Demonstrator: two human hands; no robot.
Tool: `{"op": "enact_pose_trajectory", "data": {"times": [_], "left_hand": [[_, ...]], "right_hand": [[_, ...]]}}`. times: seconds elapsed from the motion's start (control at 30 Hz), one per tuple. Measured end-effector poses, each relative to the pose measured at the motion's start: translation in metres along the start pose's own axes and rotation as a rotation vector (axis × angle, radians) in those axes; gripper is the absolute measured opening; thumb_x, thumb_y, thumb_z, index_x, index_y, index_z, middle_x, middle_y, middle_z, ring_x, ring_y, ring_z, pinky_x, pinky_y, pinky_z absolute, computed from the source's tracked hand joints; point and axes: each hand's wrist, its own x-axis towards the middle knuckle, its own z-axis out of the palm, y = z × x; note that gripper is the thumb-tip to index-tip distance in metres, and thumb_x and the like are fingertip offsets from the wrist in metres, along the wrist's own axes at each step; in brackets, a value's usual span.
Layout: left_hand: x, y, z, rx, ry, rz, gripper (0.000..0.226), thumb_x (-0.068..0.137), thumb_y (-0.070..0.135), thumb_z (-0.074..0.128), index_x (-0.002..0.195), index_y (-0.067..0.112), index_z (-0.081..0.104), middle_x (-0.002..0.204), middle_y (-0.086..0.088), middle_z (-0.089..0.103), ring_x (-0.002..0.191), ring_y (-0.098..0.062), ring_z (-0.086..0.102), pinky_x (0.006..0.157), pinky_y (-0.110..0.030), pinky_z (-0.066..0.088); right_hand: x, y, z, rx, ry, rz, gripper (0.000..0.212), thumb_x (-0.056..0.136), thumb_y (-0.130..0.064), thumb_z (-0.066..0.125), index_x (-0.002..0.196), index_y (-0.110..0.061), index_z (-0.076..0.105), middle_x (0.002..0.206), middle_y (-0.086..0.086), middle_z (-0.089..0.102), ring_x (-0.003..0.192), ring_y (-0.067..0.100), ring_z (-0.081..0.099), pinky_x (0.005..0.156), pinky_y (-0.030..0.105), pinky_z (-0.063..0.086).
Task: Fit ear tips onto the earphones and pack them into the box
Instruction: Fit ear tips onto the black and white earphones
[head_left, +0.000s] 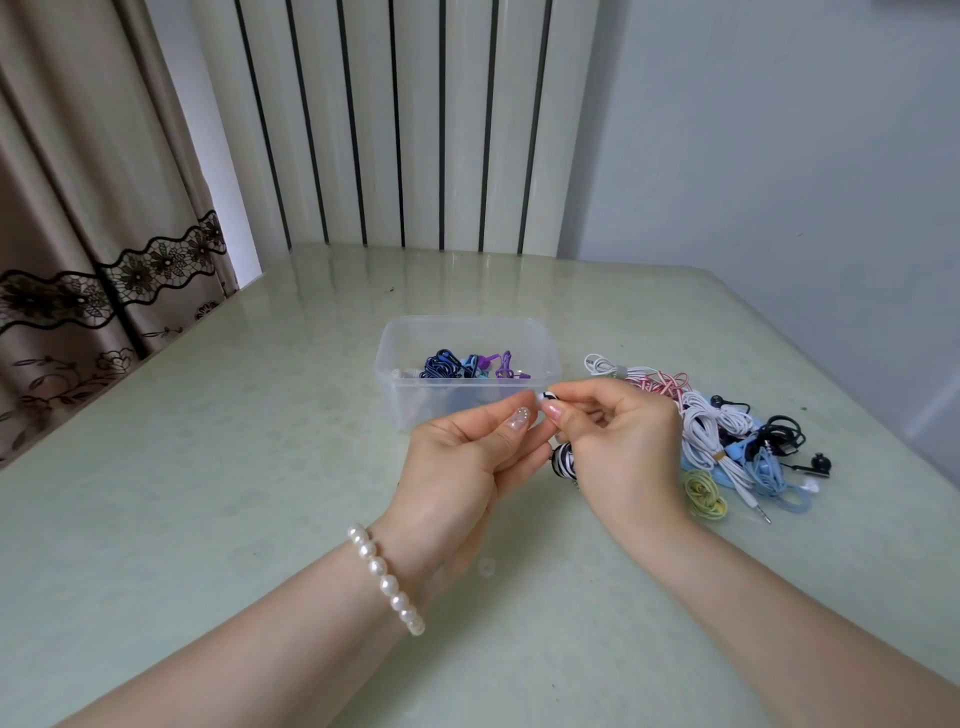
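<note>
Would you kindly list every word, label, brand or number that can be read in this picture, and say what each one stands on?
No text can be read anywhere in this view.
Dark blue earphones in the clear plastic box: a tiny pale mark on the housing, too small and blurred to read.
Black-and-white striped earphones held between the left hand and the right hand: stripes only, no lettering.
Pile of coiled earphones on the table: no legible print.

Open table (208, 467) left of box (467, 332); earphone pile (727, 441) crowding the right

Clear plastic box (395, 358), glossy smooth table (208, 467).
</note>
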Motion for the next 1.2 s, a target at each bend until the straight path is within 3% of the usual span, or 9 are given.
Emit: {"op": "enact_pose_trajectory", "data": {"times": [0.2, 0.33, 0.43, 0.57, 0.67, 0.87, 0.97, 1.2], "left_hand": [[-0.001, -0.003, 0.000, 0.058, 0.002, 0.047, 0.019, 0.089, -0.002, 0.050, 0.101, 0.001, 0.065, 0.096, -0.009, 0.072, 0.096, -0.017, 0.068, 0.078, -0.022, 0.055], [0.001, -0.001, -0.002, 0.091, 0.026, 0.070, 0.018, 0.088, -0.001, 0.052, 0.100, 0.000, 0.065, 0.091, -0.009, 0.073, 0.092, -0.018, 0.069, 0.077, -0.023, 0.056], [0.006, 0.004, -0.008, 0.093, 0.081, 0.073, 0.016, 0.087, 0.000, 0.053, 0.099, 0.000, 0.064, 0.089, -0.013, 0.073, 0.084, -0.021, 0.071, 0.073, -0.025, 0.057], [0.011, 0.012, -0.014, 0.051, 0.069, 0.037, 0.013, 0.075, -0.002, 0.062, 0.087, 0.001, 0.067, 0.078, -0.014, 0.072, 0.070, -0.019, 0.071, 0.065, -0.024, 0.058], [0.013, 0.014, -0.016, 0.047, 0.021, 0.030, 0.025, 0.060, 0.005, 0.066, 0.085, 0.002, 0.068, 0.073, -0.010, 0.072, 0.064, -0.015, 0.070, 0.061, -0.022, 0.057], [0.015, 0.014, -0.019, 0.197, -0.029, 0.130, 0.025, 0.055, 0.006, 0.068, 0.079, 0.000, 0.066, 0.064, -0.007, 0.070, 0.056, -0.012, 0.065, 0.056, -0.018, 0.052], [0.016, 0.012, -0.021, 0.267, -0.068, 0.186, 0.023, 0.054, 0.007, 0.070, 0.075, -0.001, 0.065, 0.065, -0.009, 0.070, 0.060, -0.016, 0.068, 0.061, -0.021, 0.054], [0.016, 0.011, -0.020, 0.355, -0.072, 0.246, 0.012, 0.063, -0.004, 0.070, 0.075, -0.001, 0.068, 0.062, -0.007, 0.070, 0.060, -0.016, 0.068, 0.058, -0.018, 0.053]], "right_hand": [[-0.002, 0.001, 0.000, -0.025, 0.033, -0.094, 0.013, 0.073, 0.003, 0.069, 0.078, -0.008, 0.074, 0.065, -0.019, 0.061, 0.059, -0.011, 0.056, 0.060, 0.004, 0.040], [0.003, -0.002, -0.003, 0.076, -0.049, 0.007, 0.024, 0.072, 0.004, 0.071, 0.067, -0.019, 0.071, 0.056, -0.014, 0.064, 0.051, 0.000, 0.058, 0.057, 0.015, 0.049], [0.010, -0.006, -0.009, 0.271, -0.176, 0.161, 0.022, 0.071, 0.009, 0.069, 0.066, -0.013, 0.068, 0.049, -0.006, 0.064, 0.041, 0.006, 0.054, 0.050, 0.015, 0.048], [0.013, -0.008, -0.013, 0.460, -0.303, 0.265, 0.007, 0.061, -0.006, 0.071, 0.063, -0.012, 0.072, 0.061, 0.003, 0.069, 0.045, 0.014, 0.057, 0.056, 0.021, 0.053], [0.013, -0.008, -0.013, 0.537, -0.372, 0.304, 0.011, 0.058, -0.011, 0.068, 0.067, -0.009, 0.074, 0.067, 0.006, 0.071, 0.048, 0.016, 0.058, 0.055, 0.021, 0.052], [0.013, -0.013, -0.016, 0.586, -0.488, 0.387, 0.012, 0.059, -0.005, 0.064, 0.067, -0.004, 0.073, 0.061, 0.010, 0.067, 0.044, 0.015, 0.055, 0.050, 0.021, 0.051], [0.014, -0.017, -0.020, 0.577, -0.564, 0.412, 0.012, 0.061, -0.003, 0.062, 0.069, 0.001, 0.070, 0.058, 0.014, 0.064, 0.042, 0.016, 0.054, 0.047, 0.023, 0.050], [0.015, -0.013, -0.021, 0.434, -0.502, 0.379, 0.012, 0.055, -0.007, 0.066, 0.067, -0.004, 0.069, 0.059, 0.012, 0.067, 0.044, 0.016, 0.055, 0.050, 0.020, 0.050]]}}
